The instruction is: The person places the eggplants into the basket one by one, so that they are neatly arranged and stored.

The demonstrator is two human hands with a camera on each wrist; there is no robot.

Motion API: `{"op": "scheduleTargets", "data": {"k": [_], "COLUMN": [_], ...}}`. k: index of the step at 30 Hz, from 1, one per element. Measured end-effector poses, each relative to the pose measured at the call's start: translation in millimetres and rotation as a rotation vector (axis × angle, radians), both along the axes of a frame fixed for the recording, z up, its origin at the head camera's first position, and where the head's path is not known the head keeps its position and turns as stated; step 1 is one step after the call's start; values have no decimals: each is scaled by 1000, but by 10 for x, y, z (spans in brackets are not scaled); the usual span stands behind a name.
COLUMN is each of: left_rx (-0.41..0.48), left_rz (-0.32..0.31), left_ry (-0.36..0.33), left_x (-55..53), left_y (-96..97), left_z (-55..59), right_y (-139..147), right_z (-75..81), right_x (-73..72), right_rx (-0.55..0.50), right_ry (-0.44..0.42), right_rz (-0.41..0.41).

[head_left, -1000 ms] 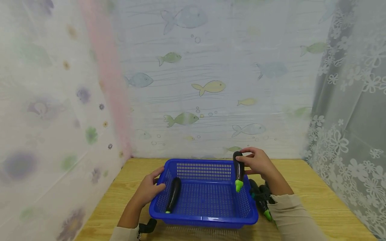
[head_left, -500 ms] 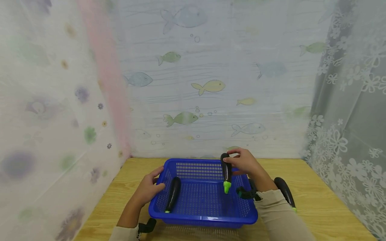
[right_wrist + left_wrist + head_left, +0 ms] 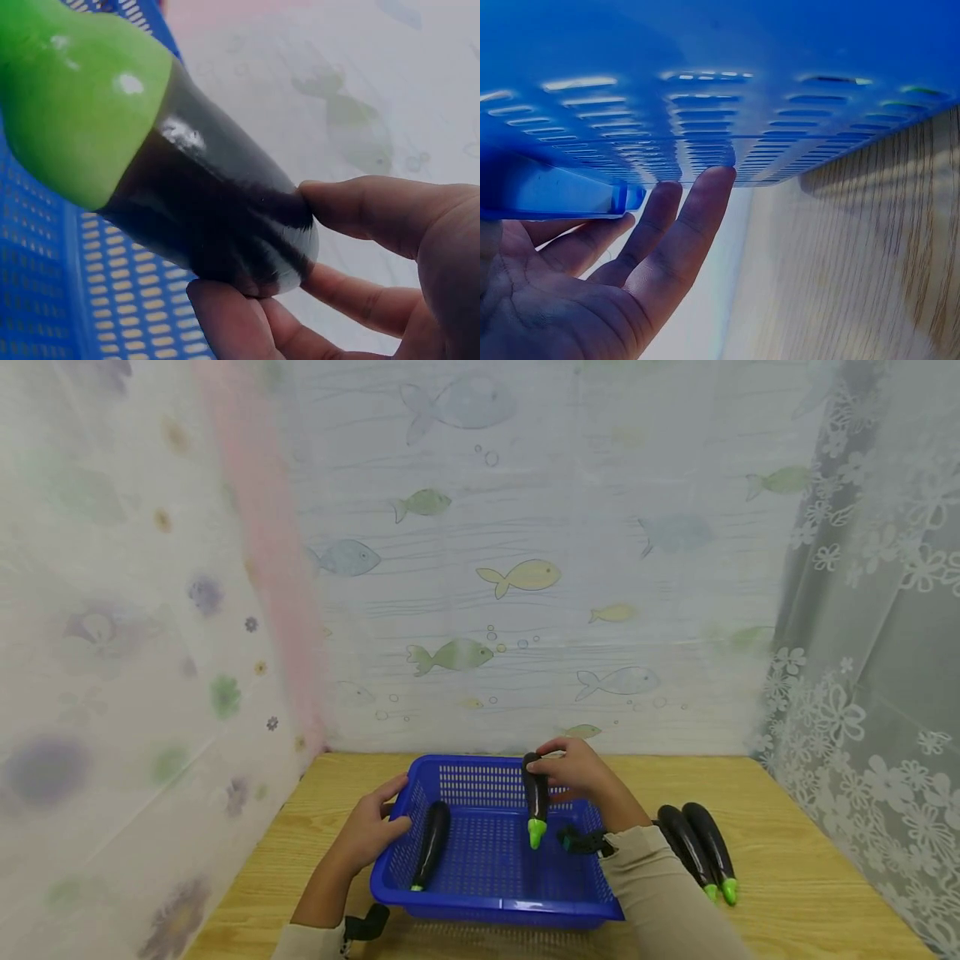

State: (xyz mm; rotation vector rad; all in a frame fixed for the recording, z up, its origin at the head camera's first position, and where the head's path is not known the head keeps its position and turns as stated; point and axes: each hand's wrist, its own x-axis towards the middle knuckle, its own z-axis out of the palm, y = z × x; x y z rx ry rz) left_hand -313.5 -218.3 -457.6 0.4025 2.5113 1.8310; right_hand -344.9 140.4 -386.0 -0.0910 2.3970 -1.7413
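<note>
Where the person's arms enter from the lower edge, a beige left sleeve [image 3: 311, 942] and a beige right sleeve [image 3: 667, 889] can be seen, and near each wrist there is a black device [image 3: 367, 923]. Beyond the left sleeve, the left hand [image 3: 367, 828] grips the left side of a blue basket [image 3: 450, 902]: its thumb lies over the rim, while its fingers [image 3: 694, 232], which are apart from one another, reach under it to the outer perforated wall. Inside the basket, along this left side, one dark eggplant [image 3: 432, 845] lies with its green end toward the person. To the right of it, and over the basket, the right hand [image 3: 583, 774] pinches a second eggplant [image 3: 537, 795]. Thumb and fingers are clamped on its round dark end, and the green cap points downward, a little tilted. On the right of the basket, partly behind the right sleeve, an inner eggplant [image 3: 688, 847] and an outer eggplant [image 3: 714, 845] lie side by side on the wood-grain table [image 3: 802, 868]. Behind the table hangs a pale curtain [image 3: 525, 618] with fish drawn on it; flowered sheeting [image 3: 150, 735] closes the left side, and white floral lace [image 3: 862, 718] the right.
</note>
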Motion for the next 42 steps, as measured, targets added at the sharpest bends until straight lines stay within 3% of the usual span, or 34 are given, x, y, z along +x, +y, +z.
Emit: {"op": "scheduleTargets", "data": {"k": [14, 28, 42], "left_rx": [-47, -30, -61], "left_rz": [31, 7, 31], "left_ry": [18, 15, 13], "left_x": [-12, -52, -3], "left_y": [7, -15, 7], "left_z": [-12, -58, -4], "right_y": [-194, -364, -625], "right_z": [-306, -440, -452], "right_x": [-105, -134, -130], "right_rx": [41, 108, 104], "right_ry": [-69, -86, -117], "right_rz": [-4, 41, 85]}}
